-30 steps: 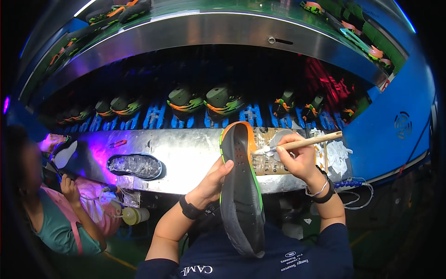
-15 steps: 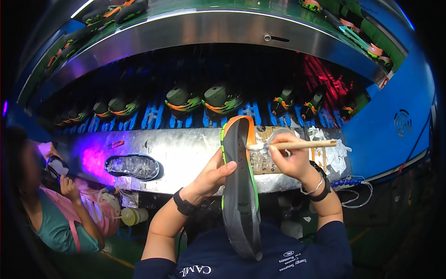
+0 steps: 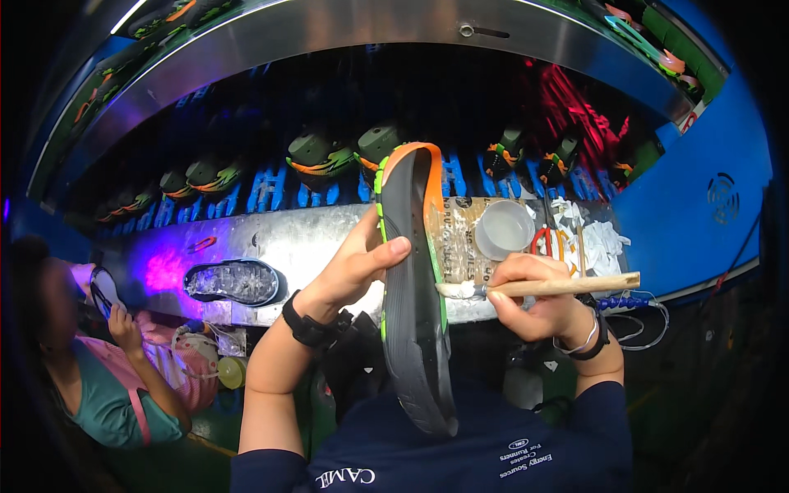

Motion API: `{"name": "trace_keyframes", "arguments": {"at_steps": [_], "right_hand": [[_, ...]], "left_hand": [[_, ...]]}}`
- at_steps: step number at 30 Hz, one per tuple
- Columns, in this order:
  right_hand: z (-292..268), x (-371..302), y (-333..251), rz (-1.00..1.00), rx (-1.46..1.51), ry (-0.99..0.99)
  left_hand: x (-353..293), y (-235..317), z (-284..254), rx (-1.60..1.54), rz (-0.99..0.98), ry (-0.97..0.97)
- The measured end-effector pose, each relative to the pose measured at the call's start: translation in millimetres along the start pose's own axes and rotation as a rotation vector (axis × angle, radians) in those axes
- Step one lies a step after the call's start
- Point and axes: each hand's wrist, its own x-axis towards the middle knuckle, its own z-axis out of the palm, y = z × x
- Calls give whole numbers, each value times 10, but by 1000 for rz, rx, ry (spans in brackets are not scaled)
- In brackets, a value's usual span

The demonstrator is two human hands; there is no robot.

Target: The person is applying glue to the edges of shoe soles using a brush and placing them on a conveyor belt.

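My left hand (image 3: 364, 264) grips a long shoe sole (image 3: 404, 296) by its left edge, thumb over the rim. The sole is black with orange and green at its far end and stands lengthwise in front of my chest. In my right hand (image 3: 536, 302) is a brush (image 3: 567, 285) with a pale wooden handle, pinched between thumb and fingers. Its whitish bristles touch the sole's right edge near the middle. Just beyond that hand, a translucent round tub (image 3: 504, 229) rests on a piece of printed cardboard (image 3: 462, 238).
A dark sole-shaped tray (image 3: 233, 282) lies on the metal bench (image 3: 320, 238) at left. Crumpled white paper (image 3: 604, 246) and red-handled scissors (image 3: 542, 241) lie at right. Behind, lasted shoes (image 3: 316, 156) sit on blue racks. A co-worker (image 3: 123, 394) handles a sole at far left.
The brush has moved from the sole's far orange end toward me along its right edge. The sole has shifted a little away and left. The tub is now uncovered by my right hand.
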Motion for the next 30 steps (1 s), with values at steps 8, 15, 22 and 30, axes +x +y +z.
{"name": "trace_keyframes", "arguments": {"at_steps": [8,15,22,30], "right_hand": [[-38,-160,-46,-66,94,-122],[-194,-221,167,137,508,248],[-468,-407,337,80,611,467],[-639,-1088,632,264,596,880]], "left_hand": [[29,123,20,74,33,31],[127,271,108,191,198,118],[-27,744,245,409,368,222],[781,1691,441,1158,1361,971]]}}
